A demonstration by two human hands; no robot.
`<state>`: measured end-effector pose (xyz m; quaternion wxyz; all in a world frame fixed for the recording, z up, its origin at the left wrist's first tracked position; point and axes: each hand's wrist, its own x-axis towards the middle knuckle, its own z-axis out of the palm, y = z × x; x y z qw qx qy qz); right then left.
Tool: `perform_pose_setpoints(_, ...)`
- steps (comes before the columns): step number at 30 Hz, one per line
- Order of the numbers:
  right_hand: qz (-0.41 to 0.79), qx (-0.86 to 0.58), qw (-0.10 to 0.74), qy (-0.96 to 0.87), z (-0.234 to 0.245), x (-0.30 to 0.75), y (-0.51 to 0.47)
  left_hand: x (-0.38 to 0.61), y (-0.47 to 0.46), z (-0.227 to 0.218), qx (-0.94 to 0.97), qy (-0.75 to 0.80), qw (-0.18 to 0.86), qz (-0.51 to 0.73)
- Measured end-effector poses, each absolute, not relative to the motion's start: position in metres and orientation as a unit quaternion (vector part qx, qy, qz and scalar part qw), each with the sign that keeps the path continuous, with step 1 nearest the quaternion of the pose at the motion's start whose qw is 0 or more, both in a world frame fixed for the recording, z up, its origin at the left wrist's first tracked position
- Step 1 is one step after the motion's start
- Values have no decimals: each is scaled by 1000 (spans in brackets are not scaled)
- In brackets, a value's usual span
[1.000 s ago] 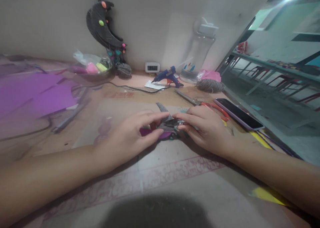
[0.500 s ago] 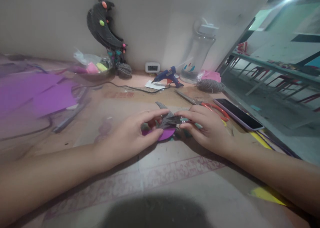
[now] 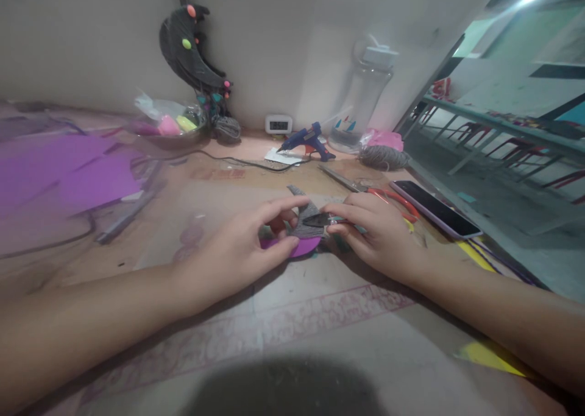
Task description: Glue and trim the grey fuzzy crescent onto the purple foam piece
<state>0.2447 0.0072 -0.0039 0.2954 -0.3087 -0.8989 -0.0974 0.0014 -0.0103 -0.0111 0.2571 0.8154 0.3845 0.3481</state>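
My left hand is closed on a purple piece with a grey yarn-like covering over it. A grey pointed end sticks up past my index finger. In my right hand is a small pair of thread snips with dark blades, pinched between thumb and fingers. The blades point left and lie over the grey covering, close together. My palm and fingers hide most of the snips' handle.
Orange-handled scissors and a phone lie right of my right hand. Behind are a blue glue gun, a small clock, a bottle and grey yarn. Purple sheets spread at left.
The snips' blades were spread apart over the grey covering and have now come together. Both hands stay in nearly the same place.
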Motion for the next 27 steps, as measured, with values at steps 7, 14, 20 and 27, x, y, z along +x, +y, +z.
perform_pose_setpoints(7, -100, -311, 295, -898, -4, 246, 8, 2, -11, -9, 818, 380, 260, 344)
perform_pose_setpoints(14, -110, -321, 284, -897, -5, 247, 9, 2, -11, -8, 817, 387, 252, 345)
perform_pose_setpoints(20, -108, -322, 279, -898, -5, 247, 9, 1, -10, -9, 823, 380, 239, 347)
perform_pose_setpoints(27, -105, -305, 295, -900, -5, 247, 10, 1, -11, -10, 823, 384, 242, 340)
